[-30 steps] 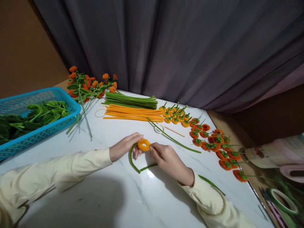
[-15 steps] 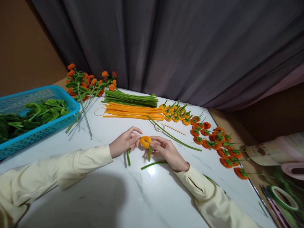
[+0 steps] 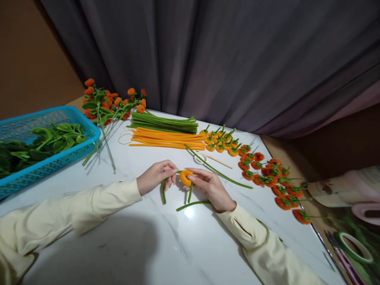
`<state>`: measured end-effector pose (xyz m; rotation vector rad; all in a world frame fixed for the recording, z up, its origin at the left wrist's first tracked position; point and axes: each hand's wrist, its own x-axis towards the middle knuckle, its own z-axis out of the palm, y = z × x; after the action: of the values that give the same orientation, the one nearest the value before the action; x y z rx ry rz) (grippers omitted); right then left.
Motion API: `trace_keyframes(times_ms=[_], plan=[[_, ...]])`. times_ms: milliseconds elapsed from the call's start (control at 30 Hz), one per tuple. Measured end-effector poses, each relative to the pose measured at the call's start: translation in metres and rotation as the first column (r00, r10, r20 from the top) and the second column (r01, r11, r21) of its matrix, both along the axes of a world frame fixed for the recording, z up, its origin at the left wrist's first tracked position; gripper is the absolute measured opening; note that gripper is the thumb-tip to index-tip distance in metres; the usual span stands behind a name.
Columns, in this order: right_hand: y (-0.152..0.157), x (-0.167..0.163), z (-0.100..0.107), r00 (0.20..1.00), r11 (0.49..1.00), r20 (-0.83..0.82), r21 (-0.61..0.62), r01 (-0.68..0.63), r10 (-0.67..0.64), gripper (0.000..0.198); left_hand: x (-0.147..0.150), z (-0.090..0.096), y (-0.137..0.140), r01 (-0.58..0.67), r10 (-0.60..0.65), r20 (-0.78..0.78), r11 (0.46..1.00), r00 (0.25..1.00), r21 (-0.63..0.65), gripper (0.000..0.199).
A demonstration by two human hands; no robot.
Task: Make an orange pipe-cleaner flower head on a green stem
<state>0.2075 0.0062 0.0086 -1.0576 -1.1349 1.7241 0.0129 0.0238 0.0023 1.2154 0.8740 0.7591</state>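
Observation:
Between my hands, above the white table, is a fuzzy yellow-orange ring [image 3: 185,178] of pipe cleaner. My right hand [image 3: 214,190] pinches the ring at its right side. My left hand [image 3: 157,177] is closed on a green pipe cleaner [image 3: 164,192], which runs from the fingertips to the ring's left edge; one end hangs below the fingers. Another green end [image 3: 190,193] hangs under the ring by my right fingers. Just below my right hand a loose green pipe cleaner [image 3: 192,204] lies on the table, partly hidden by that hand.
Behind my hands lie bundles of green [image 3: 163,122] and orange pipe cleaners [image 3: 166,138], a white tape roll [image 3: 200,158] and a thin stick [image 3: 219,161]. Yellow flower heads [image 3: 220,147] and orange ones [image 3: 271,172] line the right. A blue basket [image 3: 50,162] of leaves stands left.
The ring has shifted slightly right and tilted, with my right fingers further over it. A short green length now shows between my left fingertips and the ring.

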Motion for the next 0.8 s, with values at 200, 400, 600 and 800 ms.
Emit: trace_keyframes(times_ms=[200,400,600,800], plan=[[-0.001,0.000,0.001,0.997,0.999,0.073,0.035,0.011,-0.014,0.036,0.000,0.003,-0.003,-0.011,0.008,-0.070,0.999,0.998,-0.041,0.030],[-0.001,-0.001,0.003,0.989,0.998,0.143,0.063,-0.031,0.022,0.035,0.001,0.010,-0.007,0.005,-0.009,-0.141,1.000,0.990,-0.024,0.027],[-0.001,-0.001,0.001,0.994,0.997,0.101,0.062,-0.040,0.033,0.032,0.000,0.006,-0.005,0.035,-0.035,-0.101,0.999,0.994,0.003,0.028],[0.001,0.001,-0.003,0.999,0.999,-0.034,0.033,-0.002,0.003,0.032,-0.001,0.006,0.000,0.051,-0.052,-0.014,0.997,0.999,-0.066,0.029]])
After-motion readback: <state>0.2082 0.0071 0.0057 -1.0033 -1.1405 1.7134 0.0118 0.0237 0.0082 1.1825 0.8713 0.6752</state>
